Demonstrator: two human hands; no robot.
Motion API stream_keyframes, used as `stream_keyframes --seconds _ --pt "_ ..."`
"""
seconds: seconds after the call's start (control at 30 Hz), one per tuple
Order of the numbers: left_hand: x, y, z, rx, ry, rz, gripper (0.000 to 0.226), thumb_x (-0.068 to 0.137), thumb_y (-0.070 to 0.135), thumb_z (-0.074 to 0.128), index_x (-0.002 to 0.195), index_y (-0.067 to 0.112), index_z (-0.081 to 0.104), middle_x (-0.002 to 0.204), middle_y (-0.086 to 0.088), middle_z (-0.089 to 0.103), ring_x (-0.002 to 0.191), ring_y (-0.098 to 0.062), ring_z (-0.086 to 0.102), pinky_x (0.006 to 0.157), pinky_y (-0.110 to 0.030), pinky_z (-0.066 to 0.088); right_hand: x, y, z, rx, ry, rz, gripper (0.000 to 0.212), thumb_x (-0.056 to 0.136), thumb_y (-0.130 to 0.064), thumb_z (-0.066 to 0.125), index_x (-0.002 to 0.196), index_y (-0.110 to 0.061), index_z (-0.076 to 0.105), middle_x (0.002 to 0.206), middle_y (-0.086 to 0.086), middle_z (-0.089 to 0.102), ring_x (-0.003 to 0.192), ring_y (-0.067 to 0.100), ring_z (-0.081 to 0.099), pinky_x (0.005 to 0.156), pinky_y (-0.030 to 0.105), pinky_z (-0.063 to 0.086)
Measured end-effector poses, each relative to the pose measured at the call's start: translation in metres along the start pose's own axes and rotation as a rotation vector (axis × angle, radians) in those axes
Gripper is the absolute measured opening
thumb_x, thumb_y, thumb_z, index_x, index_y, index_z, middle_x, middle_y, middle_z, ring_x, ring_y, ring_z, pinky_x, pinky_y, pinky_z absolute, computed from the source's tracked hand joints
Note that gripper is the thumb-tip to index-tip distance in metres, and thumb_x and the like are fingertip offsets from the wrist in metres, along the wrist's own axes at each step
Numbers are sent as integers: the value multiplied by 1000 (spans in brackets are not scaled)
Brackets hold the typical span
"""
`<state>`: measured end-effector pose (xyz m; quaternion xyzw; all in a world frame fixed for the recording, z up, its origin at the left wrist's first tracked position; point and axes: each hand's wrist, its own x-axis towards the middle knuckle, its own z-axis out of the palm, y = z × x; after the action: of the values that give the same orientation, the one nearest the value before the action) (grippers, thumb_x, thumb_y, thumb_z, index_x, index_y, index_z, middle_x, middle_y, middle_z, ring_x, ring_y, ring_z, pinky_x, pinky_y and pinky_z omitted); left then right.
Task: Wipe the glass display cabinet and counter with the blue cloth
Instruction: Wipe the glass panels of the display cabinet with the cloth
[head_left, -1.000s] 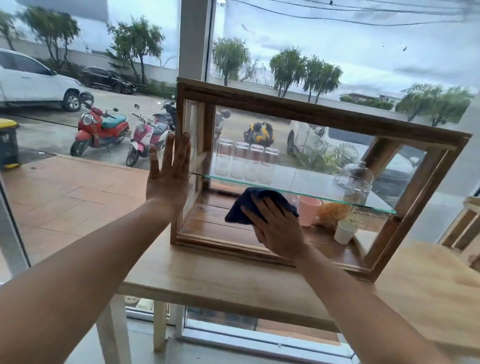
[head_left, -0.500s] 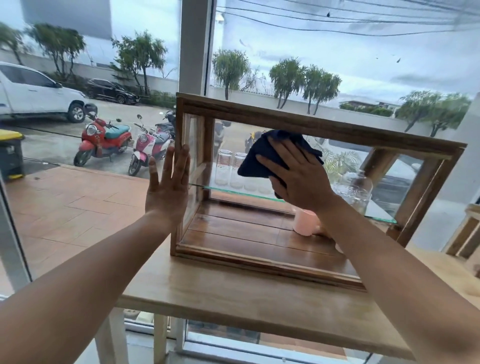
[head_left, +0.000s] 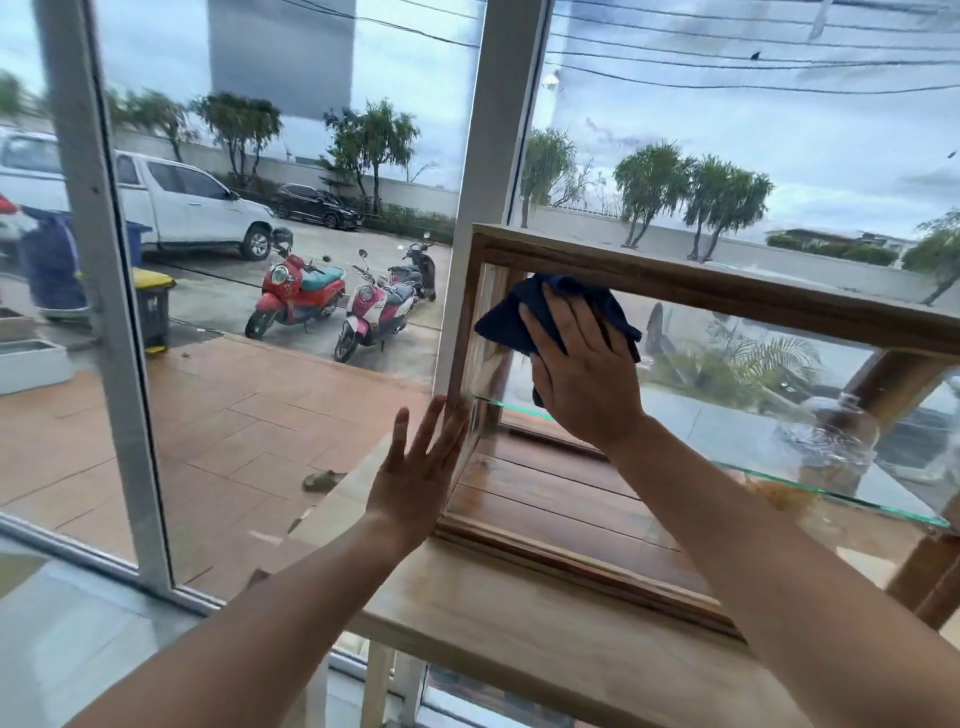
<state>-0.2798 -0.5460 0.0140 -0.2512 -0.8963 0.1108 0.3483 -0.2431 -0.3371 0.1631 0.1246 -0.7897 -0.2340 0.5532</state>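
A wood-framed glass display cabinet (head_left: 727, 291) stands on a pale wooden counter (head_left: 519, 623) in front of a large window. My right hand (head_left: 584, 374) presses a dark blue cloth (head_left: 524, 312) flat against the front glass, near the cabinet's upper left corner. My left hand (head_left: 421, 467) rests flat, fingers spread, on the cabinet's left side at its lower corner. A glass shelf (head_left: 831, 493) runs across the inside, with a clear glass jar (head_left: 841, 436) standing on it to the right.
The window frame post (head_left: 493, 156) rises just behind the cabinet's left side. The counter's left end (head_left: 337, 514) lies close to my left hand. Outside the glass are scooters, cars and a tiled terrace.
My right hand has carried the cloth leftward along the top of the front glass to the upper left corner. My view has turned left. My left hand stays on the cabinet's side.
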Motion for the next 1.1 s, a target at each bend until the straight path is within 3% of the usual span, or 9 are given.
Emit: stream_keyframes --seconds 0.07,0.2,0.4,0.5,0.6,0.67,0.77,0.93,1.1 --pt "-11 4 14 -6 3 13 108 94 22 55 148 0 -36 162 -14 -36 147 -42 -33 116 -65 -20 12 -16 6 0 4 -2 49 101 -29 46 149 -17 48 155 12 44 142 31 41 113 43 30" --pt "-16 12 26 -18 95 -14 104 87 9 55 154 -1 -24 168 -15 -19 152 -41 -21 121 -63 -10 26 -36 16 17 0 7 48 98 -27 50 144 -13 53 152 15 47 140 33 43 111 45 32" --pt "-26 25 37 -26 82 -27 99 89 14 55 157 0 -15 166 -17 -24 153 -43 -18 122 -63 -4 8 -45 21 48 -15 6 47 100 -25 49 145 -11 52 155 14 43 142 33 42 113 46 31" --pt "-40 27 41 -105 152 21 91 82 24 65 159 5 20 168 -17 10 154 -40 11 122 -58 9 -25 -62 28 63 -86 -32 52 99 -26 50 148 -10 47 156 14 43 142 33 41 112 45 31" --pt "-51 18 36 -225 367 112 66 72 30 76 132 15 54 137 -8 49 133 -31 45 118 -50 24 -64 -82 35 31 -176 -95 57 97 -29 49 151 -10 44 154 14 45 141 31 36 115 44 26" --pt "-44 8 21 -341 485 49 55 74 26 75 123 18 50 128 -6 51 126 -29 51 114 -46 29 -89 -96 38 25 -236 -126 58 95 -30 52 150 -11 46 152 13 47 141 29 36 118 42 19" --pt "-16 -5 -8 -403 556 -58 60 80 20 65 137 15 48 143 -7 51 139 -31 45 115 -50 30 -121 -112 42 67 -349 -160 60 91 -29 59 148 -11 48 151 10 49 140 27 38 117 39 24" --pt "35 -27 -41 -209 450 -118 74 97 35 54 161 16 22 168 -10 17 155 -37 14 121 -59 17 -140 -121 37 83 -496 -239 52 95 -35 44 142 -17 57 147 6 54 136 24 43 106 36 30" --pt "57 -29 -35 -119 285 -99 105 87 61 63 163 19 4 170 -10 2 156 -39 3 122 -60 4 -144 -118 31 112 -695 -342 45 93 -37 45 134 -29 64 148 3 54 136 23 46 105 36 30"
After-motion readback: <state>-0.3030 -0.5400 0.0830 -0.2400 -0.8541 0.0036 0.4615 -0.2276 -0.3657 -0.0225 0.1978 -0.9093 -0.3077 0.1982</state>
